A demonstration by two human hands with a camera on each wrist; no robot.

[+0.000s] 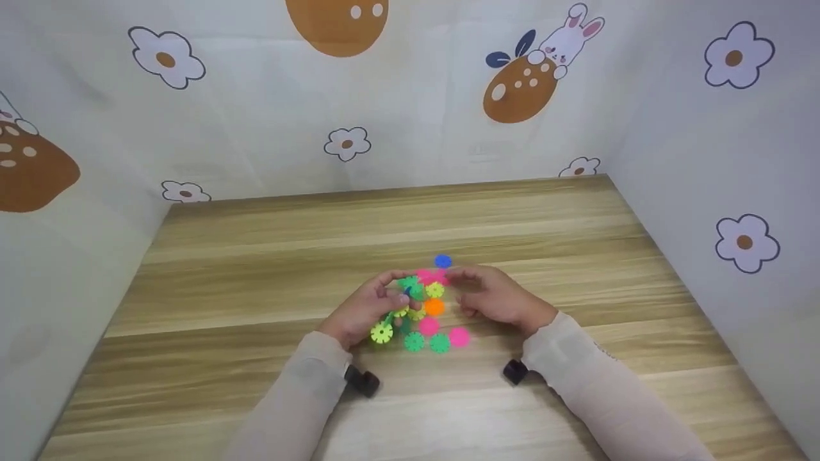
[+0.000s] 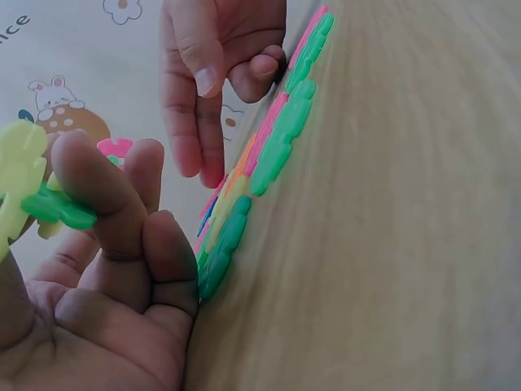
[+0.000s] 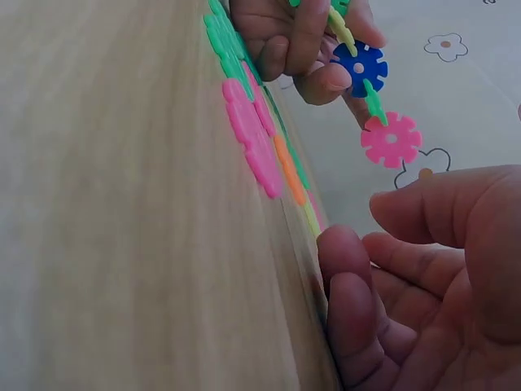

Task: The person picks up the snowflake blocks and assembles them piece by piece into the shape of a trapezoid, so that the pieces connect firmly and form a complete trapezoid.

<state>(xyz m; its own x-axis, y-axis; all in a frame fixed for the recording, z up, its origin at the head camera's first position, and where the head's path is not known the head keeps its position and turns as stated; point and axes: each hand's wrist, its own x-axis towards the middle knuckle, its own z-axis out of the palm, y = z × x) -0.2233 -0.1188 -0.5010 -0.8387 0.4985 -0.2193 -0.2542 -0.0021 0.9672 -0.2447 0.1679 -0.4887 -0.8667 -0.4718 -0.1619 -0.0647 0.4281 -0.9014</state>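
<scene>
My left hand [image 1: 362, 312] pinches a chain of slotted plastic discs [image 1: 382, 332] joined edge to edge, held above the table. In the right wrist view the chain shows a blue disc [image 3: 359, 69], then a green one seen edge-on, and a pink disc [image 3: 391, 140] at its end. Its yellow and green pieces [image 2: 20, 167] stick out past the fingers in the left wrist view. My right hand [image 1: 500, 299] is at the right side of the loose discs with nothing in its grasp. Its index finger reaches toward the pink discs at the far side; contact is unclear.
Loose discs lie flat between the hands: an orange disc [image 1: 434, 307], a yellow disc [image 1: 435, 290], several pink and green ones nearer me, and a blue disc [image 1: 442, 261] farthest away. Patterned cloth walls [image 1: 410, 96] enclose the wooden table [image 1: 269, 256] at the back and sides.
</scene>
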